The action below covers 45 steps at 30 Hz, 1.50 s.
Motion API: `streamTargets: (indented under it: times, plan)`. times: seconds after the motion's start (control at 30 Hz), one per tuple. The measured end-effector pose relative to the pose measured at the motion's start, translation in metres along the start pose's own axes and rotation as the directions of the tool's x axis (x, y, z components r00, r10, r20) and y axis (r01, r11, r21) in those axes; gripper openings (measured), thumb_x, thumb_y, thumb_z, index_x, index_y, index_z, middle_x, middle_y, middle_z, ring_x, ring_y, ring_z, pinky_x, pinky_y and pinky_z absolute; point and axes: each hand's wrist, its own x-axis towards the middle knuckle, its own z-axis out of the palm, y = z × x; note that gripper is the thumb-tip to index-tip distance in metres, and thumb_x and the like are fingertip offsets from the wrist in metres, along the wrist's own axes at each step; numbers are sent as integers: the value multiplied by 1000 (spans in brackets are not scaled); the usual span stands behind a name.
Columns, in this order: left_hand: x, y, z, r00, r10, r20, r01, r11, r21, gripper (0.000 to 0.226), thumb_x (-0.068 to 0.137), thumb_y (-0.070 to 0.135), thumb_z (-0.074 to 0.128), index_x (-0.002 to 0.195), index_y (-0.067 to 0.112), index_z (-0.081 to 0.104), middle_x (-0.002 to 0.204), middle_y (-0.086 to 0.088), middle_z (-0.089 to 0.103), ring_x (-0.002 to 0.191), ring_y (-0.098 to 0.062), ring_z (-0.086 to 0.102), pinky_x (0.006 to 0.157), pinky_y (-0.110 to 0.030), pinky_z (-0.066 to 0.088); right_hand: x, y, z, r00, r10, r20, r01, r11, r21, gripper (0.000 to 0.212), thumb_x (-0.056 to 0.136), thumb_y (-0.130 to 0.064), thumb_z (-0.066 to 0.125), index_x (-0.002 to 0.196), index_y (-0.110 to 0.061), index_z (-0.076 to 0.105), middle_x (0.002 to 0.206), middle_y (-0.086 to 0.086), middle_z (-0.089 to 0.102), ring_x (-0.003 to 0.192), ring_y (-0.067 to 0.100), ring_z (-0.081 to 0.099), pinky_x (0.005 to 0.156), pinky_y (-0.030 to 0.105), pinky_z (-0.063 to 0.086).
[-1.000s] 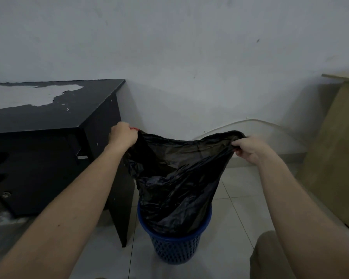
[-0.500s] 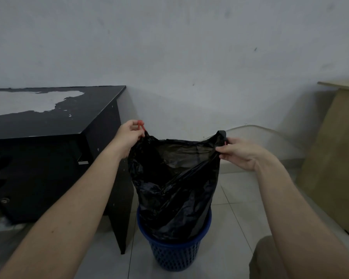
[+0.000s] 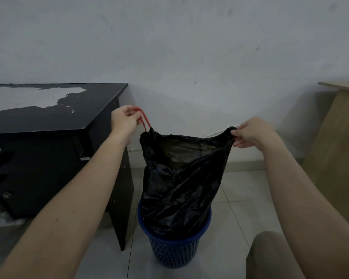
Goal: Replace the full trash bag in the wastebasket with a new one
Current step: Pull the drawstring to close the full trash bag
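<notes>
Two bare hands hold a crumpled, glossy black plastic trash bag (image 3: 179,184) up by its mouth, its lower part sunk in a round blue lattice-walled plastic wastebasket (image 3: 173,252) on the pale tiled floor (image 3: 240,208) beside a black desk with a peeling top (image 3: 48,115); no writing is legible anywhere. The left hand (image 3: 125,121) pinches the bag's red drawstring loop (image 3: 144,119) with curled fingers, while the right hand (image 3: 252,133) grips the gathered opposite rim.
</notes>
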Motion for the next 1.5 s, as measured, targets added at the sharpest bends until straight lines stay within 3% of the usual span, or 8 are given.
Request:
streamTargets:
  times: [0.17,0.47,0.63,0.8,1.0,1.2,1.3,1.5]
  plan:
    - [4,37,10,995,75,-66,-80,994,-75,15,90,6,69,92,20,74,89,-1,76,78,-11,73,69,-21,59,-2,-23,-6,1000,15,-15,-19,961,-274,24,98,-9,58,96,12,69,86,24,73,89,36,74,88,48,58]
    - [4,41,13,993,103,-54,-110,982,-151,14,94,4,64,97,16,74,86,1,76,77,-9,73,72,-21,58,-20,-52,-23,998,40,46,-24,953,-303,23,93,-12,70,98,11,73,85,20,75,90,31,73,93,42,57]
    - [7,40,12,996,72,-43,-76,989,-125,13,96,10,64,94,19,72,85,1,76,76,-9,72,73,-24,60,-18,-66,-26,991,-136,-3,136,990,27,18,94,-10,68,91,8,67,67,14,68,51,17,67,56,29,60]
    - [5,38,16,999,-51,6,52,995,-91,12,100,19,56,96,16,67,92,-5,75,79,-15,71,74,-32,61,-12,-75,-4,987,-148,56,120,930,346,15,98,-29,61,89,-17,63,94,3,71,79,19,67,77,34,49]
    - [-7,37,24,973,-135,187,145,989,-37,15,105,31,42,110,25,54,85,4,76,81,-17,75,76,-40,43,-14,-67,33,957,-243,159,80,746,661,12,98,-22,63,92,-11,65,78,-1,71,70,15,72,72,30,53]
    - [-5,33,30,968,-169,186,212,946,-244,23,99,-3,40,107,5,60,77,-3,46,62,-14,45,75,-34,55,-11,-53,41,921,-371,122,173,668,724,15,100,-6,56,107,-3,69,96,7,74,82,16,72,81,27,56]
    - [-7,24,31,965,-121,231,154,980,-129,36,101,-12,32,119,1,59,86,-4,48,72,-12,51,92,-31,54,-11,-53,43,931,-363,44,218,647,731,14,96,3,59,106,2,70,94,10,74,77,15,73,79,25,59]
    - [-11,18,25,977,-93,193,120,984,-134,25,106,6,42,98,13,65,97,-10,69,81,-18,69,87,-37,57,-7,-88,39,928,-358,-107,307,566,765,13,93,6,62,95,-2,72,84,9,73,68,16,71,74,27,58]
